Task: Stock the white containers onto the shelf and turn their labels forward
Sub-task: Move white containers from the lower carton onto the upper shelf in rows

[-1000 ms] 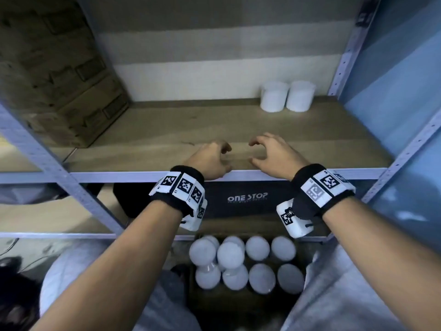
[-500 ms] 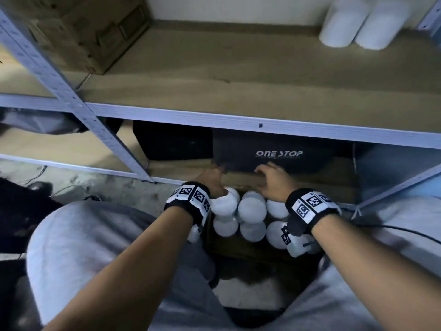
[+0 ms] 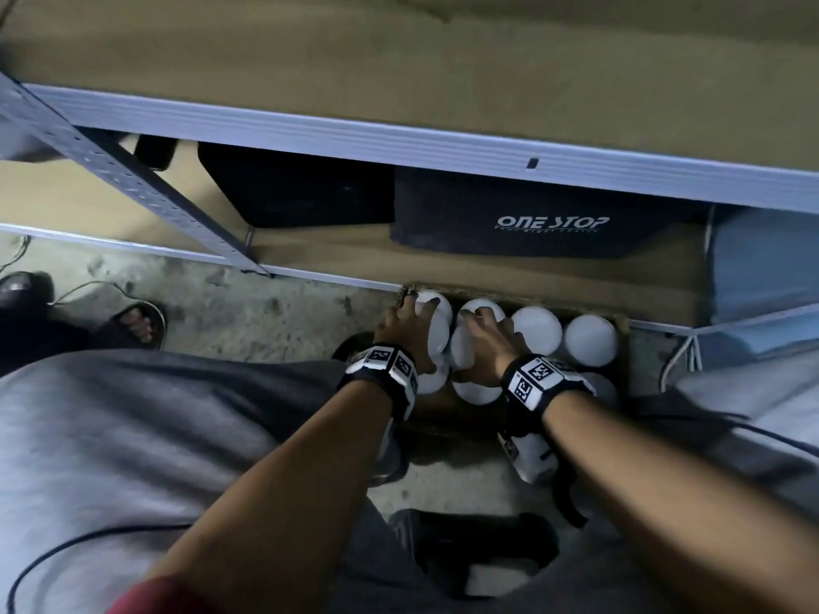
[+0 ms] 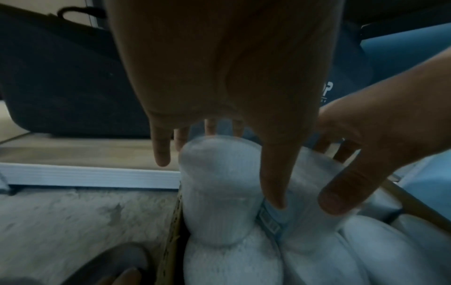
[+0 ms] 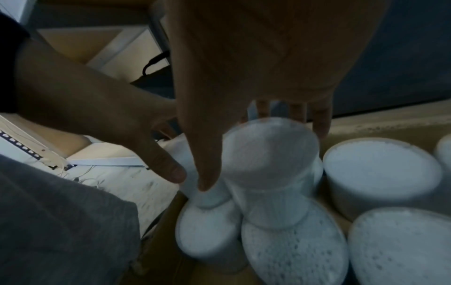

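Observation:
Several white containers (image 3: 536, 330) with round lids stand in a cardboard box (image 3: 625, 347) on the floor, below the shelf rail (image 3: 399, 139). My left hand (image 3: 410, 325) grips the far-left container (image 4: 219, 189), thumb on its right side and fingers behind it. My right hand (image 3: 485, 332) grips the neighbouring container (image 5: 270, 160) in the same way. Both held containers sit a little higher than the lids around them. A strip of label (image 4: 268, 217) shows between the two. The wooden shelf board (image 3: 399, 59) lies above.
Two black bags, one marked ONE STOP (image 3: 549, 223), fill the lower shelf right behind the box. A slanted metal upright (image 3: 133, 188) stands at the left. A sandalled foot (image 3: 133, 325) and cables are on the concrete floor. My grey-clad knees flank the box.
Both hands dropped from the upper shelf's front edge to the box on the floor. They now grip two containers, which have risen above the others. The view has tilted down.

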`<state>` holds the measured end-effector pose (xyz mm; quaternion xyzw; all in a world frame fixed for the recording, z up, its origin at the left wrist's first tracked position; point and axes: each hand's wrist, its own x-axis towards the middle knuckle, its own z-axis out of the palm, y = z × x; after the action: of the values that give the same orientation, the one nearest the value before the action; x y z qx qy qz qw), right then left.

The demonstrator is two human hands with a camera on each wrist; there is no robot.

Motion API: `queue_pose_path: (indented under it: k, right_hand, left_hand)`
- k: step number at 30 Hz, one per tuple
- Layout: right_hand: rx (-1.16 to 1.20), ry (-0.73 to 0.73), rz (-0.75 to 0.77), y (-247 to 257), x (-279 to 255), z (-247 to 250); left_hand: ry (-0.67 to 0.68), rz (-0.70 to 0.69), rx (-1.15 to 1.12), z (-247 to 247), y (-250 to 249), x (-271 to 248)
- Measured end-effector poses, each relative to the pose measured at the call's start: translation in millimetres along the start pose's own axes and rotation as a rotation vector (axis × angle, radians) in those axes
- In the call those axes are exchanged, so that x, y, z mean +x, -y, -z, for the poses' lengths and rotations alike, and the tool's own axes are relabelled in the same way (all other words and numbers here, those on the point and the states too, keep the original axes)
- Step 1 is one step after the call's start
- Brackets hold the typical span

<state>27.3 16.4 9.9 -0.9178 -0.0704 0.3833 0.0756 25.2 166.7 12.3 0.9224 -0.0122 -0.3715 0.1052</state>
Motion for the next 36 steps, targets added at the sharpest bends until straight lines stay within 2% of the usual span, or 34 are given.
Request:
queue_pose_path:
  k: [5, 13, 20, 24, 30, 36]
  right_hand:
    - [0.01, -0.039, -0.022, 4.4, 3.7, -7.7]
    - [0.039, -0.086, -0.02, 0.5, -16.4, 18.6]
    - [0.053, -0.141, -0.005, -3.2, -60.3, 66.2]
    - [0.033, -0.217, 0.021, -11.0, -92.9, 96.1]
    - [0.088, -0.33, 0.103, -12.2, -148.0, 140.5]
    - [0.084, -0.474, 0.199, -6.5, -206.2, 191.8]
  left_hand:
    - [-0.077, 0.021, 0.012, -7.6, -4.9, 1.3]
    - [-0.031, -0.021, -0.075, 14.4, -6.7, -12.0]
    - [-0.091, -0.117, -0.035, 64.4, -26.3, -46.4]
    - [-0.158, -0.158, 0.059, 95.1, -42.6, -74.2]
    - [-0.167, -0.218, 0.095, 155.0, -62.7, -127.8]
    - [-0.309, -0.296, 0.047, 207.2, -79.9, -180.1]
